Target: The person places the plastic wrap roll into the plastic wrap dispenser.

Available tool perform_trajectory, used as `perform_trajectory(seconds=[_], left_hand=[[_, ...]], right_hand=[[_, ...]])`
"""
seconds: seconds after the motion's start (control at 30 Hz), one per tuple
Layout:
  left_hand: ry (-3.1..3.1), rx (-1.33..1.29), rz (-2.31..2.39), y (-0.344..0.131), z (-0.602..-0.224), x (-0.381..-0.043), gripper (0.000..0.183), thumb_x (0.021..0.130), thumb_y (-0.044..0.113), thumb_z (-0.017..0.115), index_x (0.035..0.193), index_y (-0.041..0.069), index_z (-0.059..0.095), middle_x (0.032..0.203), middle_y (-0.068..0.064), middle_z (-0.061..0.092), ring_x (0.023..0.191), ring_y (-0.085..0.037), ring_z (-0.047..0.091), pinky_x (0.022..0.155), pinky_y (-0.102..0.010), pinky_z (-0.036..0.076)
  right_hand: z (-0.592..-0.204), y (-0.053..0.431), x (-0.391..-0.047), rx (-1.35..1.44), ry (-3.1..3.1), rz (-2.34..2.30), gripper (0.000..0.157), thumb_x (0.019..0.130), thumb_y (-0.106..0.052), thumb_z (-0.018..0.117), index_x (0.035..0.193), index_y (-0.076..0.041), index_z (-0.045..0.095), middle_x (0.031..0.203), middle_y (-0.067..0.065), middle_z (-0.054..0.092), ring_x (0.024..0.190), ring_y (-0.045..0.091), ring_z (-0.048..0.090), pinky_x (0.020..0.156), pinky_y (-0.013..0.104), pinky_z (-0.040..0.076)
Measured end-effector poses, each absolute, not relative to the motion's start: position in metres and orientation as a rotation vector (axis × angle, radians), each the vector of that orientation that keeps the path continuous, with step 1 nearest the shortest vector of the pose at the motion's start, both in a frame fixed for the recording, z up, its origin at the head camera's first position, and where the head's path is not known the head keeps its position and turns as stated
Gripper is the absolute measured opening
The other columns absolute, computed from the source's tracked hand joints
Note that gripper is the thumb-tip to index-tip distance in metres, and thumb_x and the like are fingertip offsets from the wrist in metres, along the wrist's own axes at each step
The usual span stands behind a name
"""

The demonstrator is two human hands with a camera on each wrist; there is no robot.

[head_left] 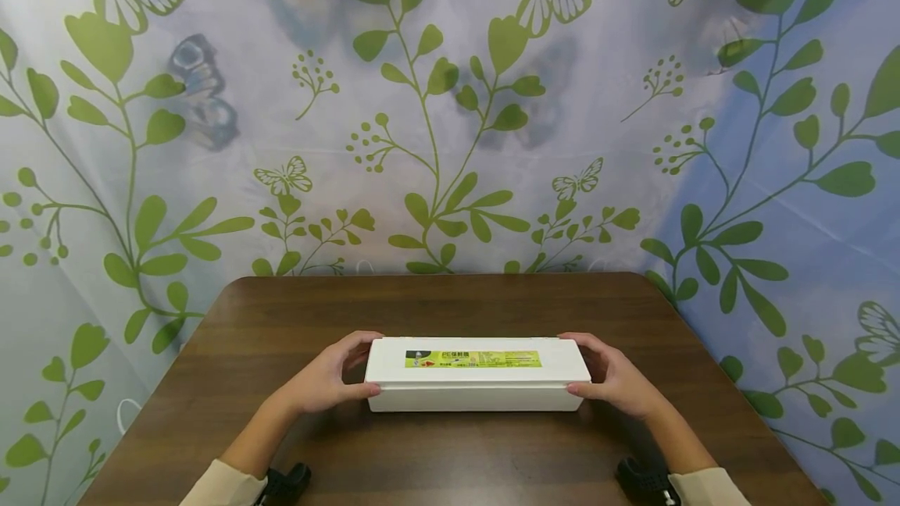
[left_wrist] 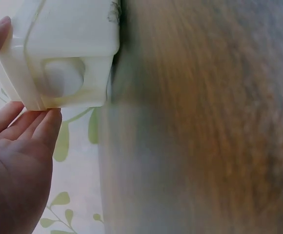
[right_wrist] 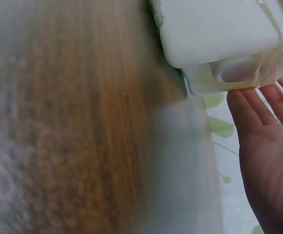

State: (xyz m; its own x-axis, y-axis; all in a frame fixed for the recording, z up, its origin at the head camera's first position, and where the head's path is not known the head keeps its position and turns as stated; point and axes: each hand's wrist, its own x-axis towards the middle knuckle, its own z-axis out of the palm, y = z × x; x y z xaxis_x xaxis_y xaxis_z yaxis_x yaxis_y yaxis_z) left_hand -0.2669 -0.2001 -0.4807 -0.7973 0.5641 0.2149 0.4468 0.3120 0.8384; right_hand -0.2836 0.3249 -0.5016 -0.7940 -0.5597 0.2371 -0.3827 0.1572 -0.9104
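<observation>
A long white cling film box (head_left: 478, 398) lies across the wooden table, a green and yellow label (head_left: 473, 359) along its lid. At its left end my left hand (head_left: 330, 375) grips it, thumb on the front edge and fingers at the back. My right hand (head_left: 619, 381) holds the opposite end in the same way. In the left wrist view the box's end (left_wrist: 75, 80) has a round recess, with the left hand (left_wrist: 19, 161) around it. The right wrist view shows the other end (right_wrist: 234, 70) and the right hand (right_wrist: 271, 141) on it.
The brown table (head_left: 450, 459) has rounded far corners. Behind it hangs a pale curtain (head_left: 450, 139) printed with green leaves and butterflies. A black band sits on each wrist, beside light sleeves (head_left: 223, 484).
</observation>
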Motion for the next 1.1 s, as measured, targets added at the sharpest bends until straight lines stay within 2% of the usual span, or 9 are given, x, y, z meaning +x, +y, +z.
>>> perform_trajectory(seconds=[0.1, 0.23, 0.43, 0.73, 1.1], left_hand=[[2.45, 0.948, 1.507, -0.1991, -0.4811, -0.2678, 0.074, 0.085, 0.025, 0.085, 0.145, 0.01, 0.045, 0.145, -0.01, 0.052, 0.138, -0.034, 0.05, 0.115, -0.051, 0.038], [2.431, 0.936, 1.525, -0.1995, -0.4818, -0.2672, 0.074, 0.085, 0.023, 0.085, 0.145, 0.009, 0.045, 0.146, -0.011, 0.052, 0.139, -0.035, 0.049, 0.115, -0.051, 0.038], [2.398, 0.924, 1.553, -0.1987, -0.4807, -0.2663, 0.075, 0.085, 0.021, 0.086, 0.145, 0.008, 0.044, 0.147, -0.013, 0.05, 0.14, -0.036, 0.048, 0.115, -0.049, 0.038], [2.375, 0.924, 1.575, -0.1981, -0.4815, -0.2664, 0.076, 0.085, 0.019, 0.085, 0.146, 0.007, 0.043, 0.148, -0.014, 0.049, 0.142, -0.037, 0.045, 0.115, -0.046, 0.039], [2.363, 0.916, 1.578, -0.1989, -0.4835, -0.2689, 0.076, 0.084, 0.019, 0.087, 0.145, 0.01, 0.044, 0.147, -0.012, 0.049, 0.141, -0.036, 0.045, 0.115, -0.043, 0.04]], right_hand=[[-0.5019, 0.326, -0.2841, -0.935, 2.299, -1.699, 0.074, 0.087, 0.006, 0.075, 0.151, 0.003, 0.038, 0.141, 0.026, 0.05, 0.119, 0.01, 0.061, 0.086, 0.031, 0.06], [-0.5036, 0.3247, -0.2841, -0.93, 2.326, -1.7, 0.074, 0.085, 0.005, 0.077, 0.15, 0.003, 0.04, 0.14, 0.026, 0.052, 0.117, 0.01, 0.062, 0.086, 0.03, 0.059], [-0.5062, 0.3247, -0.2833, -0.941, 2.312, -1.737, 0.073, 0.085, 0.007, 0.076, 0.149, 0.004, 0.041, 0.138, 0.022, 0.055, 0.114, 0.011, 0.064, 0.085, 0.031, 0.06], [-0.5091, 0.3253, -0.2834, -0.91, 2.283, -1.765, 0.072, 0.085, 0.008, 0.075, 0.149, 0.002, 0.041, 0.139, 0.007, 0.058, 0.117, 0.01, 0.062, 0.088, 0.03, 0.059], [-0.5103, 0.3258, -0.2854, -0.885, 2.323, -1.748, 0.072, 0.085, 0.005, 0.076, 0.149, 0.0, 0.044, 0.139, 0.009, 0.058, 0.116, 0.011, 0.062, 0.088, 0.029, 0.058]])
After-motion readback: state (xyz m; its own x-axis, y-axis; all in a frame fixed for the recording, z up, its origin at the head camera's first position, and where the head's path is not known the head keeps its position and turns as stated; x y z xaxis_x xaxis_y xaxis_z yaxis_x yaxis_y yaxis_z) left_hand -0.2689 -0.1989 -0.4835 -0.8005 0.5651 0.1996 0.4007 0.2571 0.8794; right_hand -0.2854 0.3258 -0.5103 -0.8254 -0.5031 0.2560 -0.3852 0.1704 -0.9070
